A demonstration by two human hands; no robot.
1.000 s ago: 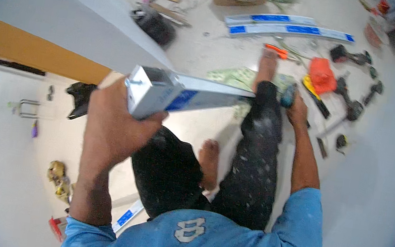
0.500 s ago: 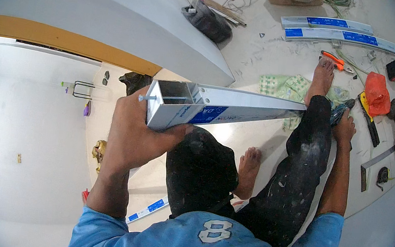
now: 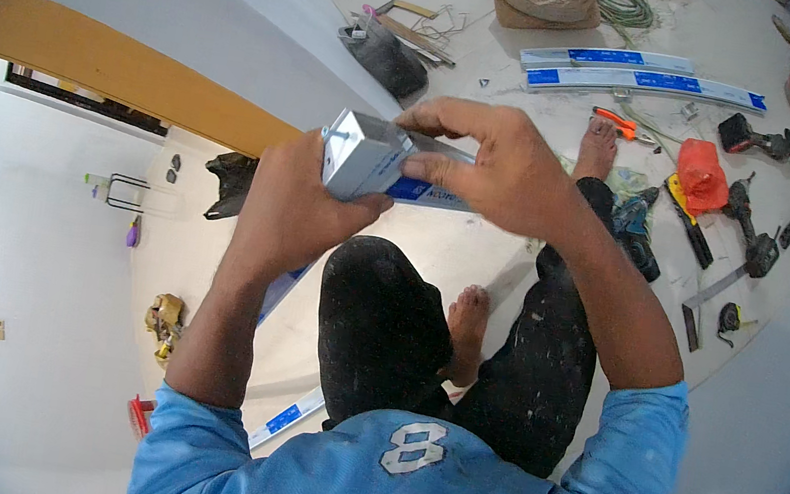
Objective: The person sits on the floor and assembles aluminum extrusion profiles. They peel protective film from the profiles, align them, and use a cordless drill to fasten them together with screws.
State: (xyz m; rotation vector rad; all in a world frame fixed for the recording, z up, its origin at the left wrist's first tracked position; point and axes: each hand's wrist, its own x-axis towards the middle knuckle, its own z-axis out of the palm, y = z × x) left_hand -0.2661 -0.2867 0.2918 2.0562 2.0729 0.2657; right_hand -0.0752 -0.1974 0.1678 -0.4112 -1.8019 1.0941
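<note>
A white rectangular hollow metal profile (image 3: 354, 163) with a blue label is raised above my knees. My left hand (image 3: 289, 197) is closed round its near end, where a screw (image 3: 335, 135) sticks out by the corner. Just behind that end, my right hand (image 3: 516, 175) grips the profile, thumb on the labelled face and fingers over the top. The hand hides much of the profile's length. A dark blue cordless drill (image 3: 638, 231) lies on the floor beside my right leg, partly on a green checked cloth.
On the floor at right are orange-handled pliers (image 3: 624, 125), a red bag (image 3: 701, 174), a yellow-and-black saw (image 3: 689, 223), a tape measure (image 3: 729, 319) and several power tools. Labelled profiles (image 3: 645, 83) lie farther off. A wall with an orange-brown edge (image 3: 137, 69) stands at left.
My right hand has left the drill by my right foot and come up to the profile, now gripping it. My left hand still holds the end. The view has shifted slightly.
</note>
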